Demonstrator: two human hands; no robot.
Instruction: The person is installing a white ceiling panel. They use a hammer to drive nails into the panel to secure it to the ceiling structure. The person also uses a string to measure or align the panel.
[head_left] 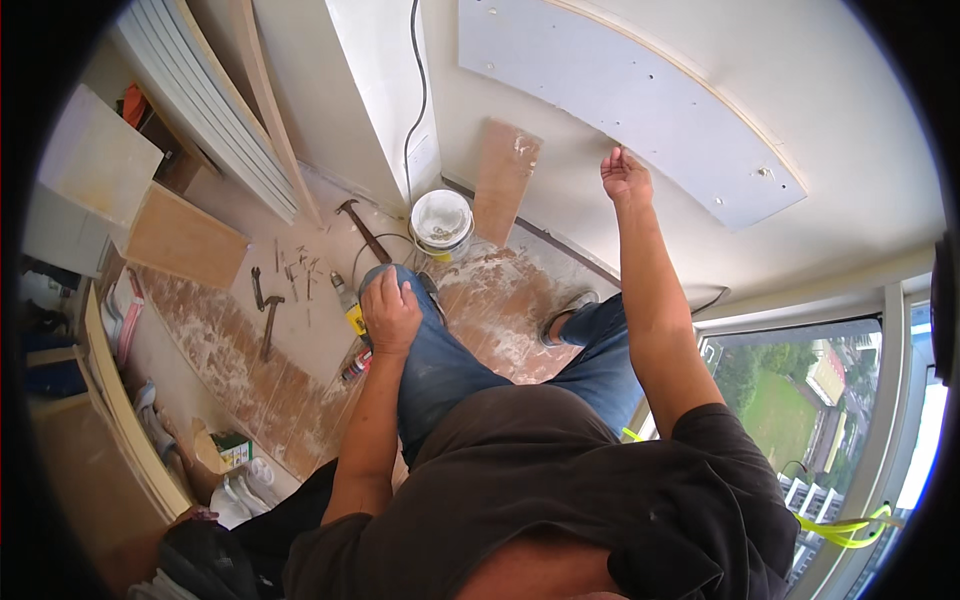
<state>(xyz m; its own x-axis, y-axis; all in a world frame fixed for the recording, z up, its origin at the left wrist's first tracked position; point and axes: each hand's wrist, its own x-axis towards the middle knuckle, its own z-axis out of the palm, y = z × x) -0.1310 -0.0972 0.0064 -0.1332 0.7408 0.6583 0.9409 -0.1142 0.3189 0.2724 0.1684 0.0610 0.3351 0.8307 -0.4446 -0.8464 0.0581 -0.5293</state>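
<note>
My left hand [390,314] lies on my bent left knee, fingers spread over the jeans and holding nothing. My right arm reaches up and forward to the wall. There my right hand [626,177] is beside the lower edge of a long pale board [640,90] fixed flat to the wall. Its fingers are curled together; anything between them is too small to make out. Screw heads or holes dot the board. Beside my left knee, a yellow-and-black power drill [354,314] is partly hidden by the leg, and a red-and-white tube [356,364] lies just nearer.
A white bucket [441,220] stands ahead, next to a brown board [506,182] leaning on the wall. Hammers [270,327] [364,231] and several small metal pieces [300,272] lie at left. Long panels [205,95] lean behind them. A window [790,400] is at right.
</note>
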